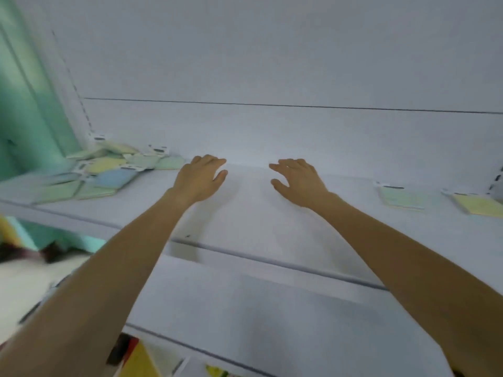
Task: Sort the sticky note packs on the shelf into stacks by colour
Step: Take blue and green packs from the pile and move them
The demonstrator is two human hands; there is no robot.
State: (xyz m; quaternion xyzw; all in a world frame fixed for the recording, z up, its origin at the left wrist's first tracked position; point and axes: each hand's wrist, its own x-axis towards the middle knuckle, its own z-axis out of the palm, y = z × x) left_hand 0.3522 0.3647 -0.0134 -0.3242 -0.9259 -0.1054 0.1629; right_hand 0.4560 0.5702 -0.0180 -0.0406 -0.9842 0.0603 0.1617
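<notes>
The white shelf (272,227) ran across the whole view, its middle stretch bare under the two forearms. At its left end, back toward the corner, lay the pile of sticky note packs (89,183), a loose overlapping scatter of pale green, yellow and at least one blue pack (115,178) (the tints were washed out and smeared by blur, so green and blue were hard to tell apart in places). The left hand (200,180) hung over the shelf just right of that pile, fingers loosely spread and holding nothing. The pile's nearest green pack lay just beside its knuckles, so this hand was, in my judgement, the better placed for the next pick. The right hand (296,182) was likewise released and empty, palm down, with bare shelf between the two. Well apart to its right lay a pale green pack (402,198) and beyond it a yellow pack (479,205), each flat and alone, hang tabs toward the back wall; probably the starts of colour stacks. How many packs lay buried in the pile could not be counted, nor whether either palm touched the shelf.
</notes>
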